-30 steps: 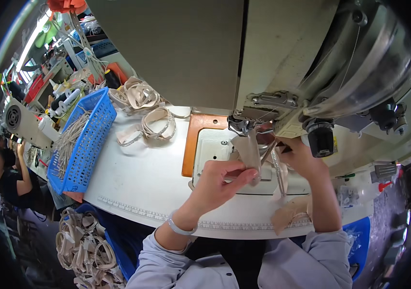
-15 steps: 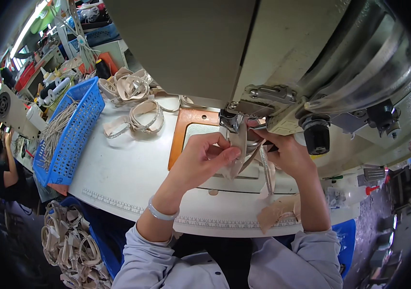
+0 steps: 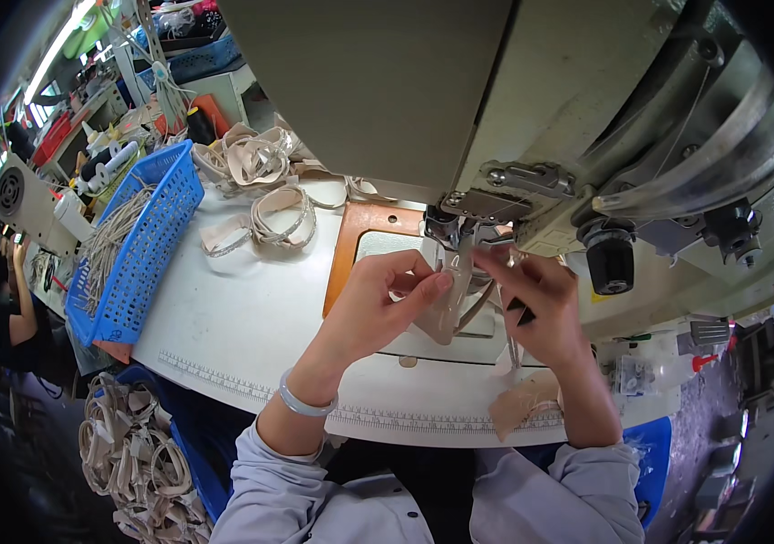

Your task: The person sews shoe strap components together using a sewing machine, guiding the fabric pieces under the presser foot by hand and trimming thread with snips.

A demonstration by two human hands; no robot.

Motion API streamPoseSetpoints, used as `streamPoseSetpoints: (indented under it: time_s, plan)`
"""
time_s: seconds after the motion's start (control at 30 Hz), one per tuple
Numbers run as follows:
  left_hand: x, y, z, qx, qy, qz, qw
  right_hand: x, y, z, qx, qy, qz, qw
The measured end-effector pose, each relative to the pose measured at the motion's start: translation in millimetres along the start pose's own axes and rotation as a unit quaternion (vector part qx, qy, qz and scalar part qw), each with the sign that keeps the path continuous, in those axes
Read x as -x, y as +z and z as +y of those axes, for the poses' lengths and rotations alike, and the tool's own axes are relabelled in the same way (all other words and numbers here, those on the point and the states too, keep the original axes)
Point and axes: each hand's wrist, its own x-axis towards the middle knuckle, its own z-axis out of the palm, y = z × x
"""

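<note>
Under the sewing machine's needle area [image 3: 446, 227], a pale beige fabric strip [image 3: 446, 317] hangs toward me. My left hand [image 3: 387, 295] is closed in a pinch on its left edge, thumb against forefinger. On the other side, my right hand [image 3: 541, 304] is closed, its thumb and forefinger meeting at the strip's upper part just below the presser foot. A small dark pointed thing [image 3: 520, 311] shows within the curl of its fingers; its kind cannot be made out. A narrow trim-edged band [image 3: 512, 349] dangles below that hand.
Loops of beige banding [image 3: 282, 218] lie on the white table [image 3: 223, 313] to the left. A blue basket [image 3: 146, 263] holds thin cords. Bundled bands [image 3: 137, 453] sit low left beside the table. A beige scrap [image 3: 525, 405] lies near the ruler-marked front edge. A person works far left.
My right hand has drawn slightly down and turned, showing the dark thing in its curl. My left hand keeps its pinch on the fabric. The whole view has shifted a little.
</note>
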Motion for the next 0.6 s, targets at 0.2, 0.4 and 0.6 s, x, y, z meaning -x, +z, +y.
streamPoseSetpoints:
  time_s: [0.2,0.4,0.6]
  plan:
    - [-3.2,0.5,6.5,-0.004,-0.007,0.017,1.000,0.2,-2.2,-3.6,0.051,-0.005,-0.032,0.998]
    - [-2.6,-1.7,7.2,0.003,-0.030,0.015,0.999,-0.4,-0.9,-4.3,0.047,-0.006,-0.026,0.999]
    - [4.1,-1.1,3.3,0.053,-0.026,0.006,0.998,5.4,0.4,-11.4,-0.041,-0.006,0.010,0.999]
